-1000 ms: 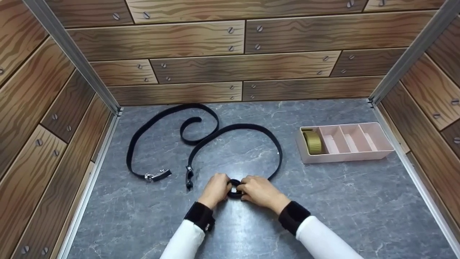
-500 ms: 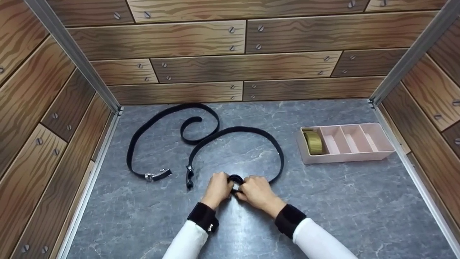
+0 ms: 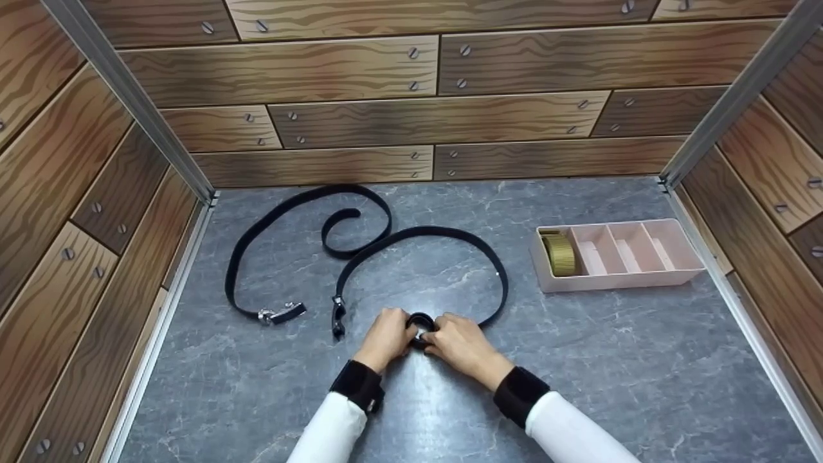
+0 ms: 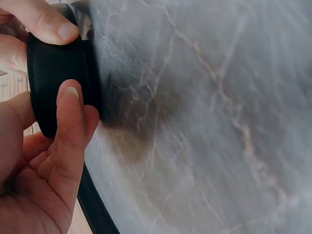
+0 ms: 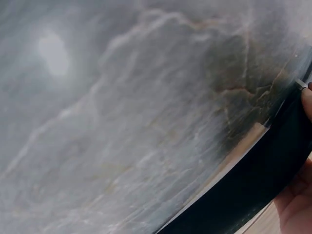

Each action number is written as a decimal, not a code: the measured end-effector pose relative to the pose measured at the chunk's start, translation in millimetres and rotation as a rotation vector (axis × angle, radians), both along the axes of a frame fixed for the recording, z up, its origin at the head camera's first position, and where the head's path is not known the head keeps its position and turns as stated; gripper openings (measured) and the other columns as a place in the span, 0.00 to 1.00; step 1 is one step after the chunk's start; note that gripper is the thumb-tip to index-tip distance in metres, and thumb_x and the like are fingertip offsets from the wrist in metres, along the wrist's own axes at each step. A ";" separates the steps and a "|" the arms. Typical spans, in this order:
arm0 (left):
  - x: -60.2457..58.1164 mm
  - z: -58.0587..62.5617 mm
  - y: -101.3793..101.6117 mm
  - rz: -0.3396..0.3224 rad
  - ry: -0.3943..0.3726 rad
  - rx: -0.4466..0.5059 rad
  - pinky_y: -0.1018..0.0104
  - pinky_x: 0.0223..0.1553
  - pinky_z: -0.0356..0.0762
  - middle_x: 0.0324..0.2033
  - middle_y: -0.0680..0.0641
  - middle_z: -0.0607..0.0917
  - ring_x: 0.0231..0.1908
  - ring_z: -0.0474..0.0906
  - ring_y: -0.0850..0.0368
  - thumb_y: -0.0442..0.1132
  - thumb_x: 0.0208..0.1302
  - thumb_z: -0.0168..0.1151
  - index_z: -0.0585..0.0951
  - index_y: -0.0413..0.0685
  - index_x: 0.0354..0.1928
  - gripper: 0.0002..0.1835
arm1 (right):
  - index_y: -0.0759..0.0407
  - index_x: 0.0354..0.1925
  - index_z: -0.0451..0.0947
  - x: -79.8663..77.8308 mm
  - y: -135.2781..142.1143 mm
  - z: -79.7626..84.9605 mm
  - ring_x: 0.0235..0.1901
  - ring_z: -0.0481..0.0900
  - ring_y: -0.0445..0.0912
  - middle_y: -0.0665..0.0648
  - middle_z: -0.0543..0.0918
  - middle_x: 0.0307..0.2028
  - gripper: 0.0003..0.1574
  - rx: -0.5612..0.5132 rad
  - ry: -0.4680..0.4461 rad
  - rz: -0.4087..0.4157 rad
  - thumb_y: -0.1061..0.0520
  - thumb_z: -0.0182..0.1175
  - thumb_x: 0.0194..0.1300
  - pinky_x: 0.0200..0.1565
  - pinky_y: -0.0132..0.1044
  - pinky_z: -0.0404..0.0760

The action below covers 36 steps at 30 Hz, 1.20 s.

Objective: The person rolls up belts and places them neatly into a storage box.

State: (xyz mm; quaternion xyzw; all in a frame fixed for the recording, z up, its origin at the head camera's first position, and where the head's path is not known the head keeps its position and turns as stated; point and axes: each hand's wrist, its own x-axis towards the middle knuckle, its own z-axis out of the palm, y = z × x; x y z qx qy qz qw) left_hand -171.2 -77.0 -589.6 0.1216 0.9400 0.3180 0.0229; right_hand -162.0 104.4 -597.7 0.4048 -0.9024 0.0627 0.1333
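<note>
Low in the middle of the head view, my left hand (image 3: 386, 337) and right hand (image 3: 460, 341) hold a small coil of black belt (image 3: 422, 318) between them. The left wrist view shows my left fingers (image 4: 70, 117) and thumb pinching the rolled belt (image 4: 53, 73) from one side. My right thumb grips its upper part there. From the coil, the strap (image 3: 498, 270) runs out past my right hand in a wide arc to a dark buckle (image 3: 338, 316). In the right wrist view a stretch of belt (image 5: 248, 165) leads into my right fingers (image 5: 307, 100), which are mostly cut off.
A second black belt (image 3: 239, 257) with a silver buckle (image 3: 267, 316) lies loosely curled at the left. Right of the hands stands a pink divided box (image 3: 617, 281), a rolled gold belt (image 3: 560, 254) in its leftmost compartment. Wood-patterned walls (image 3: 360, 122) enclose the grey marbled surface (image 3: 244, 386).
Both hands stay at nearly the same spot, turning and adjusting the coil with small finger shifts. The strap's arc bulges slightly further right than a second ago. Box and second belt are unmoved.
</note>
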 end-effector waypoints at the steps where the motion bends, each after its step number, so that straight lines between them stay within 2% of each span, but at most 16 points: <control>1: 0.4 -0.1 0.0 -0.003 0.018 -0.008 0.65 0.20 0.73 0.13 0.50 0.77 0.14 0.75 0.56 0.32 0.53 0.62 0.72 0.50 0.12 0.15 | 0.50 0.32 0.86 -0.1 0.0 -0.4 0.26 0.75 0.48 0.54 0.78 0.25 0.11 -0.002 0.002 0.002 0.46 0.72 0.55 0.28 0.41 0.75; 6: 2.1 -1.0 0.5 -0.005 0.058 -0.036 0.60 0.22 0.76 0.14 0.46 0.78 0.17 0.77 0.51 0.32 0.52 0.62 0.71 0.48 0.11 0.16 | 0.49 0.34 0.86 -1.7 1.0 0.3 0.27 0.74 0.48 0.54 0.78 0.26 0.12 -0.008 -0.044 0.020 0.46 0.72 0.54 0.29 0.40 0.75; 11: 2.8 -4.1 2.0 0.008 0.089 -0.056 0.53 0.25 0.76 0.17 0.43 0.80 0.20 0.78 0.47 0.32 0.53 0.61 0.72 0.47 0.13 0.14 | 0.51 0.39 0.86 -6.4 7.2 6.0 0.30 0.75 0.47 0.52 0.77 0.29 0.15 -0.031 -0.188 0.056 0.47 0.72 0.54 0.32 0.39 0.76; 15: 1.2 -3.4 0.1 -0.025 0.067 -0.054 0.57 0.23 0.75 0.16 0.46 0.78 0.18 0.76 0.50 0.30 0.53 0.59 0.71 0.47 0.13 0.14 | 0.52 0.43 0.86 -11.0 12.2 13.3 0.37 0.77 0.47 0.53 0.78 0.37 0.18 -0.052 -0.322 0.070 0.48 0.72 0.55 0.40 0.41 0.78; 18: -0.8 -1.0 -2.8 -0.078 0.028 -0.049 0.62 0.21 0.74 0.14 0.49 0.77 0.15 0.75 0.54 0.29 0.54 0.58 0.72 0.48 0.14 0.14 | 0.52 0.43 0.87 -12.1 12.6 16.5 0.40 0.78 0.48 0.53 0.79 0.40 0.16 -0.055 -0.366 0.079 0.50 0.71 0.56 0.43 0.42 0.78; 20: -1.6 0.3 -4.3 -0.108 0.005 -0.045 0.65 0.21 0.74 0.14 0.51 0.77 0.15 0.75 0.56 0.29 0.57 0.58 0.73 0.48 0.15 0.14 | 0.52 0.41 0.87 -11.0 10.8 16.2 0.39 0.78 0.48 0.53 0.79 0.39 0.13 -0.042 -0.344 0.075 0.50 0.71 0.57 0.43 0.42 0.78; 23: -1.5 -0.1 -4.1 -0.119 -0.011 -0.039 0.64 0.24 0.75 0.17 0.50 0.79 0.18 0.77 0.55 0.30 0.60 0.58 0.75 0.48 0.18 0.13 | 0.52 0.35 0.88 -6.3 6.0 13.5 0.34 0.78 0.48 0.52 0.78 0.33 0.08 -0.023 -0.242 0.035 0.51 0.71 0.57 0.38 0.42 0.78; 26: 1.2 -0.8 -1.1 -0.088 0.023 -0.047 0.59 0.27 0.77 0.20 0.46 0.81 0.23 0.80 0.50 0.31 0.64 0.58 0.75 0.46 0.20 0.13 | 0.52 0.29 0.87 0.3 0.2 9.6 0.29 0.77 0.49 0.52 0.77 0.28 0.07 -0.024 -0.126 -0.034 0.51 0.73 0.53 0.37 0.42 0.76; 29: 5.1 -0.8 3.7 -0.023 0.069 -0.054 0.53 0.28 0.78 0.22 0.41 0.83 0.26 0.82 0.43 0.33 0.64 0.60 0.77 0.43 0.22 0.11 | 0.53 0.25 0.86 6.4 -5.4 6.4 0.27 0.78 0.50 0.53 0.77 0.25 0.09 -0.033 -0.045 -0.093 0.51 0.74 0.50 0.37 0.42 0.76; 32: 8.2 0.5 8.8 0.049 0.099 -0.060 0.50 0.28 0.78 0.24 0.37 0.83 0.28 0.83 0.39 0.35 0.61 0.64 0.78 0.39 0.24 0.09 | 0.55 0.24 0.86 9.8 -8.7 4.8 0.26 0.78 0.51 0.54 0.77 0.24 0.10 -0.034 -0.018 -0.128 0.51 0.74 0.49 0.37 0.42 0.76; 36: 7.9 1.8 12.6 0.103 0.101 -0.065 0.52 0.26 0.78 0.22 0.38 0.83 0.26 0.82 0.41 0.33 0.54 0.67 0.77 0.41 0.20 0.09 | 0.55 0.27 0.86 8.3 -6.9 6.7 0.29 0.78 0.51 0.55 0.78 0.26 0.08 -0.039 -0.063 -0.112 0.52 0.73 0.52 0.37 0.43 0.76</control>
